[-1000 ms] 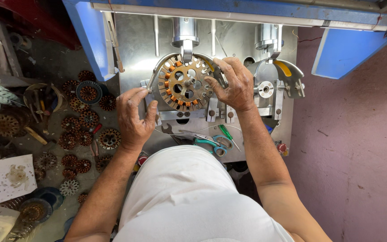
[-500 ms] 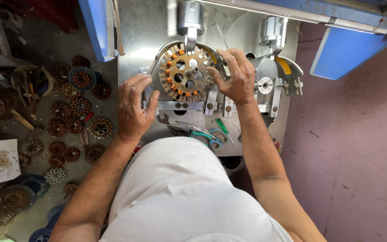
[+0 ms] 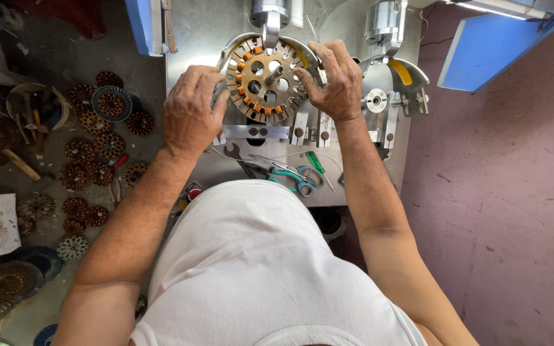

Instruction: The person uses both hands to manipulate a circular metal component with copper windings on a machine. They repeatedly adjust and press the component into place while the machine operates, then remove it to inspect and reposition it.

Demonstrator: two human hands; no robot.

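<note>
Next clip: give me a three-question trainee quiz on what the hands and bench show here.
1. True or false: both hands touch the stator on the machine.
2. Which tool lies on the bench nearest the person's body? A) hammer B) scissors C) saw
3. Fill in: the loose wound stators lie to the person's ____.

Key:
1. True. The left hand rests at the stator's left edge and the right hand grips its right edge.
2. B. The scissors have teal handles and lie beside a green screwdriver.
3. Left, on the grey floor.
</note>
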